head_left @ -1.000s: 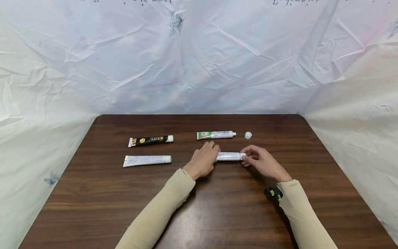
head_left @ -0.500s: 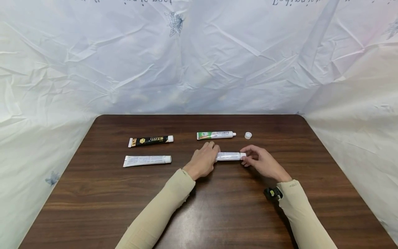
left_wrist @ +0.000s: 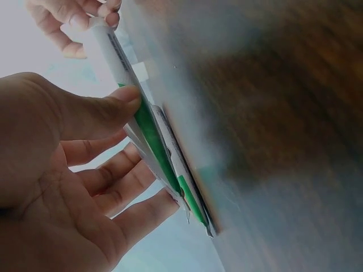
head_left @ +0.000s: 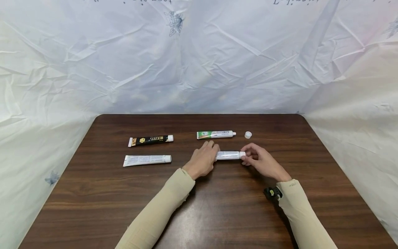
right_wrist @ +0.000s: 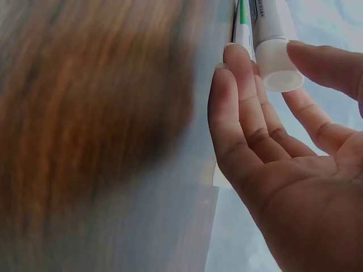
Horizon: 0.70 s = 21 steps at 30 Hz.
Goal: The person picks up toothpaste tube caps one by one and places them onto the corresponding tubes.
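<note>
A white toothpaste tube (head_left: 228,155) with a green band lies crosswise between my hands, its cap end to the right. My left hand (head_left: 203,159) grips its tail half; the left wrist view shows the thumb on top of the tube (left_wrist: 144,124) and the fingers beneath. At the other end my right hand (head_left: 261,160) pinches the white cap (right_wrist: 279,65) between thumb and fingers. Behind them lies a green and white toothpaste tube (head_left: 216,135) with its nozzle bare. A loose white cap (head_left: 248,135) stands just right of that nozzle.
To the left on the brown wooden table (head_left: 199,214) lie a black toothpaste tube (head_left: 150,140) and a white one (head_left: 147,159), both capped. A pale sheet (head_left: 199,62) hangs behind the table and along its sides.
</note>
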### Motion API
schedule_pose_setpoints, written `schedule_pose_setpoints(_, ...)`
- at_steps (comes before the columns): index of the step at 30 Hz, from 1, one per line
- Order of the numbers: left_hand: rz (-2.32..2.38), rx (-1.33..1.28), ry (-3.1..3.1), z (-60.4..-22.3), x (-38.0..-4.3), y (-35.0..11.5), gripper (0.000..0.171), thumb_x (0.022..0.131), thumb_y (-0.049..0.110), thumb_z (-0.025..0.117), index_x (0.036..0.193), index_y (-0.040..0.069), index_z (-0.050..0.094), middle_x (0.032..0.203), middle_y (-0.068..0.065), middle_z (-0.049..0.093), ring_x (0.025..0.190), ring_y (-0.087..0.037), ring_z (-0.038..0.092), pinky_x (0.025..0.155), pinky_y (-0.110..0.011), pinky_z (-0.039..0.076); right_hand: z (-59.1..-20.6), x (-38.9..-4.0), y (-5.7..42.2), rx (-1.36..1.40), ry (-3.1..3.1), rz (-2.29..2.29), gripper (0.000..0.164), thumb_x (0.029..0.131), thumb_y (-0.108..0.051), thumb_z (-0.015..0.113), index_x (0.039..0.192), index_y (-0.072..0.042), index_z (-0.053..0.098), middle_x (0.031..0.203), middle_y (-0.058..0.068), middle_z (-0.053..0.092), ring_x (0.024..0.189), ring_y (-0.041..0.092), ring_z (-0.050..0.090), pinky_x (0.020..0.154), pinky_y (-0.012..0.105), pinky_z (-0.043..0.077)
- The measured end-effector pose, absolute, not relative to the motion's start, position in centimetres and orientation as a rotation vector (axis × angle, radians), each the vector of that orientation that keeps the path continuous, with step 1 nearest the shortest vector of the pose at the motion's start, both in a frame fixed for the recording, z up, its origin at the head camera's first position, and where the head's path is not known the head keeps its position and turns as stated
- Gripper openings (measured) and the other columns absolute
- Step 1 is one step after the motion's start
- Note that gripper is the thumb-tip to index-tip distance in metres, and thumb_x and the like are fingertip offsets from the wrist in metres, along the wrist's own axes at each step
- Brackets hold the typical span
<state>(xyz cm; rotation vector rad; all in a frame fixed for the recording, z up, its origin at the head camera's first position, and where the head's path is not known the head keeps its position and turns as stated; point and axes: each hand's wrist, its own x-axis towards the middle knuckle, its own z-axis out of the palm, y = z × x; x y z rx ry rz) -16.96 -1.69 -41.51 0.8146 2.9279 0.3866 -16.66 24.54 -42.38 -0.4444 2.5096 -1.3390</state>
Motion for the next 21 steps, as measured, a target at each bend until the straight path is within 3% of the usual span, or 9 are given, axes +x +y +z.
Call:
schedule_pose_setpoints(11,0.383,0.822,2.942,-41.59,-16.88,-1.67,0.019,0.1,0.012,0.063,0.119,0.012,0.059,0.114,-0.004,0.057,0.111,-0.022,0.055,0.069,-0.039,0.054,-42.63,-16.5,24.28,-0.397,2.547,-1.276,0.024,0.108,-0.018,0.054,0.123,-0.002,0.06,0.106,0.017,0.07,0.094,0.022,0.072,0.079,0.031,0.06)
schedule_pose_setpoints(21,0.371,0.816,2.929,-41.92,-16.97,-1.71,0.022,0.1,0.012,0.064,0.121,0.013,0.059,0.115,-0.004,0.058,0.111,-0.021,0.055,0.069,-0.038,0.053,-42.85,-16.37,24.1,-0.362,2.577,-1.264,0.029,0.106,-0.018,0.057,0.129,0.0,0.06,0.109,0.016,0.073,0.099,0.024,0.074,0.085,0.033,0.06)
